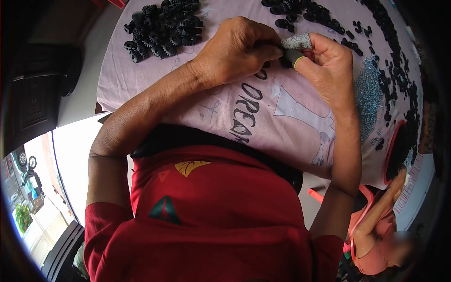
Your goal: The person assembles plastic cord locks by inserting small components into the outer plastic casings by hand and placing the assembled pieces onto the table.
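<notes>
My left hand (pixel 242 49) and my right hand (pixel 324 66) meet above a pink printed cloth (pixel 211 110) on the table. Their fingertips pinch a small black part (pixel 284 62), mostly hidden between them. On my right hand, a grey knitted cover (pixel 297 42) wraps the index finger and a dark cover with a yellow edge (pixel 295 58) sits on the thumb. To the left of my left hand lies a pile of black toothed pieces (pixel 159 30). More black pieces (pixel 286 7) lie just beyond my hands.
At the right, small blue-grey pieces (pixel 369 96) are spread in a patch beside long rows of black parts (pixel 399 61). A red-rimmed container (pixel 389 162) of black pieces stands near the right edge. Another person (pixel 376 239) sits there, one arm reaching to the table.
</notes>
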### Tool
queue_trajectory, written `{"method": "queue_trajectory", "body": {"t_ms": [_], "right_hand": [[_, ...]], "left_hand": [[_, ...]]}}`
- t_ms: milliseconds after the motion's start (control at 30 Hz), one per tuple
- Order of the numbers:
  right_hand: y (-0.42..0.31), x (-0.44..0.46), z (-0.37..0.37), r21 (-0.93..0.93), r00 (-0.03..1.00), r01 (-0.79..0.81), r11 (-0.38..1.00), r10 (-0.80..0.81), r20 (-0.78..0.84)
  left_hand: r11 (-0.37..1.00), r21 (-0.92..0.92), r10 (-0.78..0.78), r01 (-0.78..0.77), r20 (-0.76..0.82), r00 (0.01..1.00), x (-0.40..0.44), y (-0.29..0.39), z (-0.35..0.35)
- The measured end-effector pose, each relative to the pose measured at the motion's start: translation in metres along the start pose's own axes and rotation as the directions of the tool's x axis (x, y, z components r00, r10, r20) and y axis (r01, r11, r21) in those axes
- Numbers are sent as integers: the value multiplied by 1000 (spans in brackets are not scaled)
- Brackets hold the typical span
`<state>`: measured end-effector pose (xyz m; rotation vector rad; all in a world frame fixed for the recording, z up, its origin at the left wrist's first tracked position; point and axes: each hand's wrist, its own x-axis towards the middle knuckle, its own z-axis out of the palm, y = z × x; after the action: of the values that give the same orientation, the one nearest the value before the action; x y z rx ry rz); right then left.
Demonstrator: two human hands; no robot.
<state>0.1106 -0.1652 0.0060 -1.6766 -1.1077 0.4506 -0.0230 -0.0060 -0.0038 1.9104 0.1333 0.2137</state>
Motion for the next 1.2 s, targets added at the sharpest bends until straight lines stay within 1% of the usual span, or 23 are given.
{"method": "queue_trajectory", "body": {"t_ms": [33, 133, 233, 333, 433, 533, 633, 733, 833, 933, 1033, 1133, 1200], "right_hand": [[0, 0, 0, -6, 1000, 7, 1000, -7, -1], [3, 1, -6, -155, 999, 21, 988, -14, 46], [-2, 3, -4, 137, 996, -77, 988, 70, 55], [-5, 2, -5, 89, 999, -44, 995, 41, 36], [-1, 1, -4, 38, 999, -14, 999, 12, 39], [-5, 1, -5, -112, 999, -13, 994, 19, 46], [-1, 0, -3, -216, 999, 30, 976, -26, 21], [-9, 0, -3, -311, 994, 103, 945, -111, -9], [-8, 0, -4, -299, 991, 102, 949, -123, -53], [-5, -3, -3, -284, 980, 155, 946, -182, -74], [-5, -4, -2, -246, 966, 209, 947, -239, -99], [-17, -4, -7, -418, 968, 224, 881, -251, -9], [-16, -4, -4, -487, 950, 269, 831, -313, -11]], "left_hand": [[1000, 7, -3, 3, 3, 1000, 0, -1, -1], [1000, 21, -10, 10, -1, 1000, 1, -4, 0], [998, -58, 16, -17, -12, 1000, -1, -5, 1], [996, -90, 2, 0, 20, 1000, 2, -6, -2], [998, -69, -2, 3, 12, 1000, 1, -4, -1], [1000, -4, 17, -17, 25, 1000, 1, -2, -2], [1000, -19, -9, 10, 17, 1000, 1, -2, -1], [996, -37, -77, 77, 1, 997, 3, 2, -1], [999, -35, -22, 21, -44, 999, 4, -4, 0], [973, -226, -54, 47, -24, 998, 5, -3, -1], [924, -356, -141, 139, 21, 990, 8, -4, -5], [876, -439, -209, 202, 33, 977, 9, -5, -6], [876, -442, -207, 190, 10, 978, 8, -2, -5]]}}
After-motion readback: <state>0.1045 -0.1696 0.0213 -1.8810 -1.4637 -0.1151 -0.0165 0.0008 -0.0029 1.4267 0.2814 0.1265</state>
